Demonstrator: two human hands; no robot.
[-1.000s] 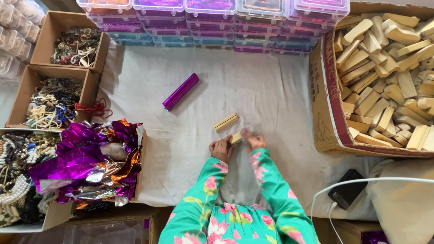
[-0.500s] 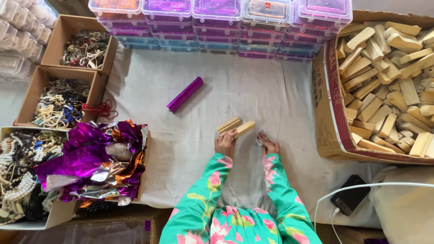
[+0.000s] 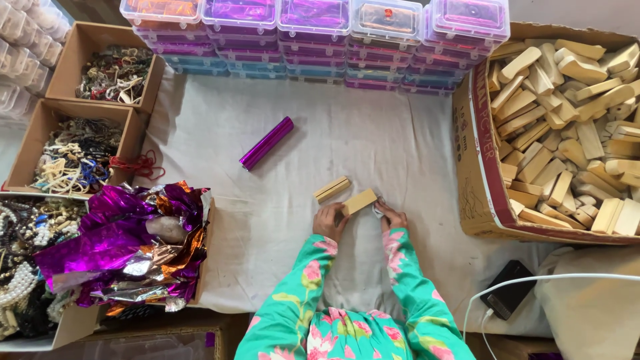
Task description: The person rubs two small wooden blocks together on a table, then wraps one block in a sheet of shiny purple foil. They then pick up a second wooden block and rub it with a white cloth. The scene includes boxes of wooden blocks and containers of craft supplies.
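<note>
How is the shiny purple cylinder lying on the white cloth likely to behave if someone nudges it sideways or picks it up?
The purple cylinder is round and lies on its side on the white cloth, so a sideways nudge would probably roll it. Its glossy foil skin looks smooth, perhaps slippery. It keeps a straight line, so it seems stiff.

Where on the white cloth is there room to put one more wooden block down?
Bare white cloth lies between the purple foil roll and the big box of wooden blocks, below the stacked plastic cases. More lies left of the left hand. It is crowded around both hands, where two blocks sit, and by the foil heap.
</note>
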